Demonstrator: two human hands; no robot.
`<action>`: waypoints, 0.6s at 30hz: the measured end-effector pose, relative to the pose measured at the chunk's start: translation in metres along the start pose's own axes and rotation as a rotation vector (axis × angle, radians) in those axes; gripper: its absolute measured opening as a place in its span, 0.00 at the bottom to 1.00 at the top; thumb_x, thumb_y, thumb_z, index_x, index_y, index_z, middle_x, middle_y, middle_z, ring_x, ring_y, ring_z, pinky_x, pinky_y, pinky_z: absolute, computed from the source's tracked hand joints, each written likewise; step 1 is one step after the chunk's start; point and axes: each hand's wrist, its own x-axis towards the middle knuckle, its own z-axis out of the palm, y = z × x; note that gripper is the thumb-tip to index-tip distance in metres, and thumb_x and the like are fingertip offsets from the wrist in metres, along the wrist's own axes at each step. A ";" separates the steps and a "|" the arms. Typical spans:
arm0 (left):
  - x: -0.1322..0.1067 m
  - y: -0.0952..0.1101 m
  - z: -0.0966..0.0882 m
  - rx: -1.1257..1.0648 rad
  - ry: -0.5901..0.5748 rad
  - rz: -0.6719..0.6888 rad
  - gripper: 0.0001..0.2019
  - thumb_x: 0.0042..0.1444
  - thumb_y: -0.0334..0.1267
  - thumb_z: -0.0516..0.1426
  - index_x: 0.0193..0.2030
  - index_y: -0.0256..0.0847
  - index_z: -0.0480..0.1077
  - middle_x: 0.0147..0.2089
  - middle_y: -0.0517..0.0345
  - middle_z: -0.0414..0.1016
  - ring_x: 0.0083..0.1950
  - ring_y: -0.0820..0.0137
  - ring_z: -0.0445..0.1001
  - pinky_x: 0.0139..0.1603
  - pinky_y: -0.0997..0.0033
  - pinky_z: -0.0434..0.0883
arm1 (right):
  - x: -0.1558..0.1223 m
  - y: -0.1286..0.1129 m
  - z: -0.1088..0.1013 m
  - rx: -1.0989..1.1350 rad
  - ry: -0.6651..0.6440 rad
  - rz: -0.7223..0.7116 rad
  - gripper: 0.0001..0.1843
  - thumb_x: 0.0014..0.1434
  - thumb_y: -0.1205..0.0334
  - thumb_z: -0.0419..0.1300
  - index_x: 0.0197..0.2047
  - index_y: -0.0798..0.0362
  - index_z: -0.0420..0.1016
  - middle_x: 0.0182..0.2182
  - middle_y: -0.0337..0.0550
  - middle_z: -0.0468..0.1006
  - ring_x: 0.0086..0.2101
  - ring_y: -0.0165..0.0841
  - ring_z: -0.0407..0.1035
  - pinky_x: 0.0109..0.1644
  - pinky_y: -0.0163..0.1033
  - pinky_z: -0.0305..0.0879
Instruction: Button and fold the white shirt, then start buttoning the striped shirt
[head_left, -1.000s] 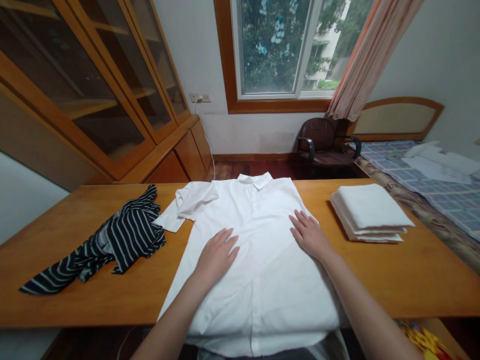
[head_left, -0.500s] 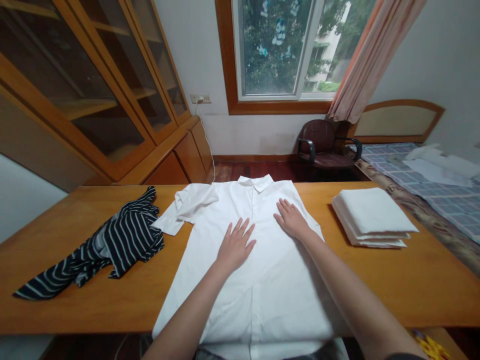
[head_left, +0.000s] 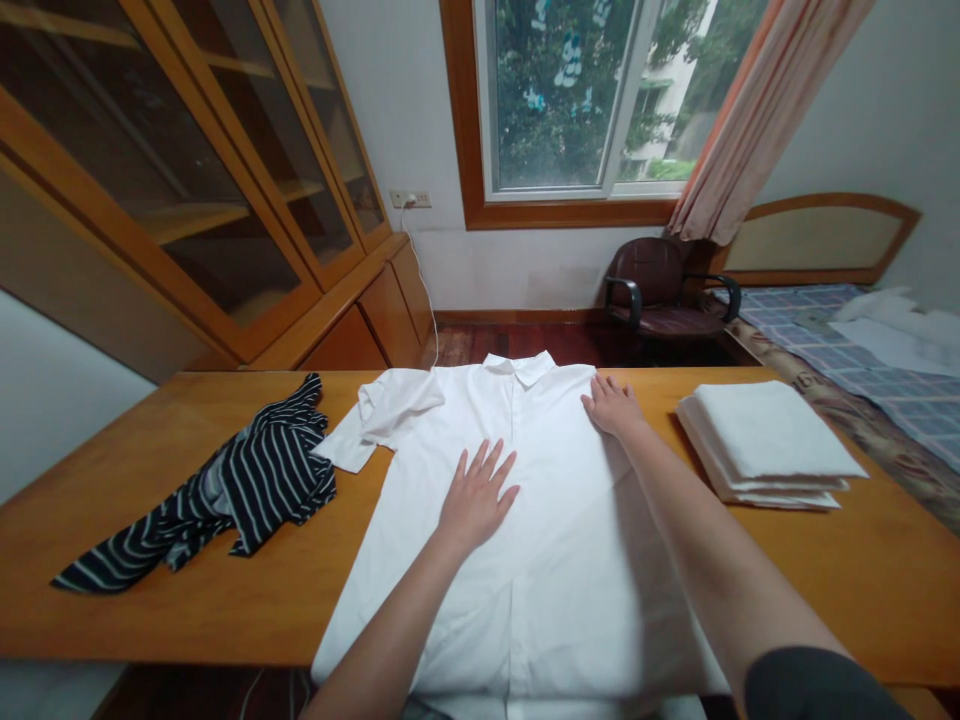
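Note:
A white collared shirt (head_left: 555,580) lies flat, front up, across the middle of the wooden table (head_left: 112,450), its hem hanging over the near edge. My left hand (head_left: 478,495) rests flat on the shirt's chest with fingers spread. My right hand (head_left: 611,405) lies flat, fingers stretched, on the shirt's right shoulder at its edge. The shirt's left sleeve (head_left: 375,415) is bunched and folded on the table beside the body.
A crumpled black-and-white striped garment (head_left: 240,480) lies on the table's left. A stack of folded white cloths (head_left: 765,440) sits at the right. Behind the table are a dark armchair (head_left: 660,290), a window, wooden cabinets at the left and a bed at the right.
My right hand has slid from the shirt's mid-right up and out to the right shoulder. My left hand moved up toward the chest and has held there.

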 end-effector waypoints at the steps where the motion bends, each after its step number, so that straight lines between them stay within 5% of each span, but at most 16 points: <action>1: 0.000 0.000 0.000 0.000 0.000 0.000 0.27 0.68 0.51 0.45 0.72 0.54 0.53 0.75 0.60 0.49 0.76 0.60 0.45 0.73 0.45 0.49 | -0.001 -0.005 0.000 -0.004 0.027 -0.003 0.35 0.69 0.49 0.38 0.71 0.61 0.53 0.71 0.57 0.50 0.69 0.50 0.43 0.69 0.64 0.37; 5: 0.001 0.000 0.001 -0.002 0.001 0.000 0.27 0.68 0.51 0.46 0.72 0.54 0.53 0.75 0.60 0.50 0.76 0.59 0.46 0.73 0.44 0.49 | -0.018 -0.037 0.008 0.015 0.224 -0.100 0.34 0.69 0.53 0.39 0.70 0.65 0.54 0.70 0.61 0.51 0.70 0.48 0.42 0.70 0.58 0.38; 10: -0.004 0.004 -0.002 0.007 0.018 -0.007 0.26 0.68 0.51 0.46 0.71 0.54 0.54 0.75 0.60 0.50 0.76 0.59 0.47 0.73 0.44 0.49 | -0.052 -0.072 0.018 0.040 0.150 -0.169 0.34 0.70 0.50 0.41 0.70 0.64 0.56 0.70 0.59 0.52 0.69 0.46 0.45 0.70 0.55 0.42; 18: -0.033 0.024 -0.005 0.031 0.024 -0.058 0.27 0.66 0.51 0.49 0.71 0.55 0.56 0.74 0.58 0.53 0.75 0.55 0.48 0.71 0.41 0.52 | -0.080 -0.073 0.016 0.051 0.117 -0.211 0.33 0.70 0.49 0.42 0.71 0.61 0.53 0.71 0.56 0.49 0.70 0.44 0.43 0.70 0.54 0.40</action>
